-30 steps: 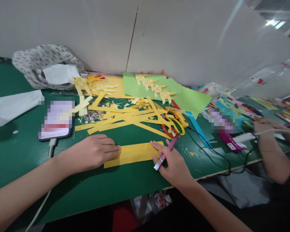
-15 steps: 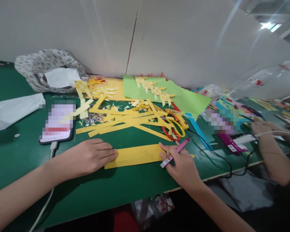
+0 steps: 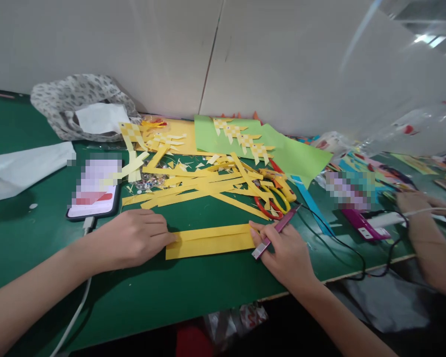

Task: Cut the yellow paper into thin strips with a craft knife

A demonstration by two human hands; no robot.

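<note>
A yellow paper rectangle lies on the green table, with a narrow band along its far edge that looks folded over. At its left end, my left hand pinches the paper with the fingers held together. My right hand grips the right end between thumb and fingertip. A slim purple utility knife is also tucked in this right hand, lying slantwise across the fingers. Just beyond the paper are loose yellow paper strips and scissors with red and yellow handles.
A phone with a white cable lies on the left, near a patterned cloth bag. Woven yellow paper fish rest on green sheets at the back. On the right are a purple box, black cable and another person's arm.
A band along the paper's far edge now shows as folded, where the sheet looked flat before. Both hands remain at its ends. The whole view has shifted slightly.
</note>
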